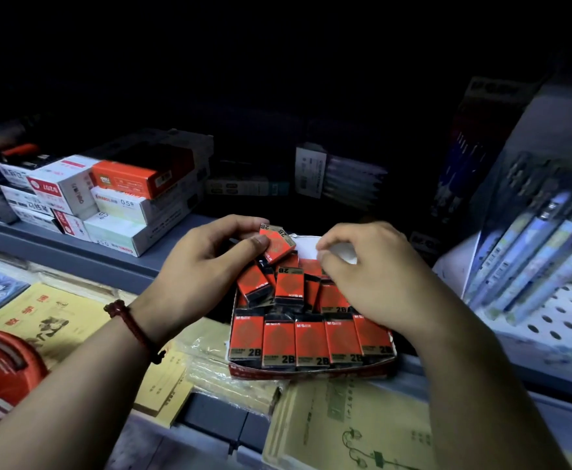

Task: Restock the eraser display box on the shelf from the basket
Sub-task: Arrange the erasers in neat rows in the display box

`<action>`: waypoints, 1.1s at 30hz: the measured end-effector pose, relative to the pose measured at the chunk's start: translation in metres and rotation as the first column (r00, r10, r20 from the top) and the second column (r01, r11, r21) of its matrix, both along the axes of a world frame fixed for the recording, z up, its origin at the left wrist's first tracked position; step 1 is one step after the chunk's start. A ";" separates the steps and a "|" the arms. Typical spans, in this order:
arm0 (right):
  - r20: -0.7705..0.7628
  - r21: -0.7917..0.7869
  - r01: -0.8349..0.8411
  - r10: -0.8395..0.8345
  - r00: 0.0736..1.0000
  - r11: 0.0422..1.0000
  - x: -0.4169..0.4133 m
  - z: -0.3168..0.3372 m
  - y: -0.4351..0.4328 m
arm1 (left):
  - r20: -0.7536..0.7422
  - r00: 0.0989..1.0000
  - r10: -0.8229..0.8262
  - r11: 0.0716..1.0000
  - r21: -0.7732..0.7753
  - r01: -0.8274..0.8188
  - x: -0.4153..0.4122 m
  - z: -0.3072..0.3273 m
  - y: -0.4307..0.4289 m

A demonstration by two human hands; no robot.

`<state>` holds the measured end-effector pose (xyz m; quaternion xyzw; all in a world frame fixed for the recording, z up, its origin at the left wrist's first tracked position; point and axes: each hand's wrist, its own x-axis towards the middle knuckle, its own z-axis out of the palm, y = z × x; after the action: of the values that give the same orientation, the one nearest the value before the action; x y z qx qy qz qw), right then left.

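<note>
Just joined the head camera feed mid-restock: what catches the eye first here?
The red eraser display box at the centre of the shelf edge: a neat front row of 2B erasers, a loose heap behind. The left hand pinches one red eraser over the box's back, and the right hand hangs curled over its right side.

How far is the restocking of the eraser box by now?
Done: the front row of five erasers stands neat in the display box. In hand: the left hand pinches one eraser at the back. Left: the loose erasers behind lie jumbled and need straightening.
</note>
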<state>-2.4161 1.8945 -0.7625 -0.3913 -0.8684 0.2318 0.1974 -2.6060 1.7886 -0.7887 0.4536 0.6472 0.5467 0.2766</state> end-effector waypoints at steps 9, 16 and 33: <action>0.068 -0.100 0.044 -0.037 0.997 0.994 -0.004 0.006 0.000 | -0.029 1.000 -0.012 1.000 -0.013 0.012 -0.004 -0.002 -0.001; 0.040 -0.057 0.052 -0.050 0.998 0.997 -0.001 0.006 0.001 | -0.035 0.999 -0.022 1.000 0.004 0.022 -0.005 -0.003 0.000; 0.047 0.058 0.054 -0.057 0.997 0.997 -0.010 0.002 -0.002 | -0.097 0.993 -0.060 0.995 0.073 0.068 -0.002 -0.002 0.000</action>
<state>-2.4258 1.8930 -0.7605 -0.4151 -0.8679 0.1921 0.1936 -2.6085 1.7888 -0.7910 0.5097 0.6232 0.5400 0.2456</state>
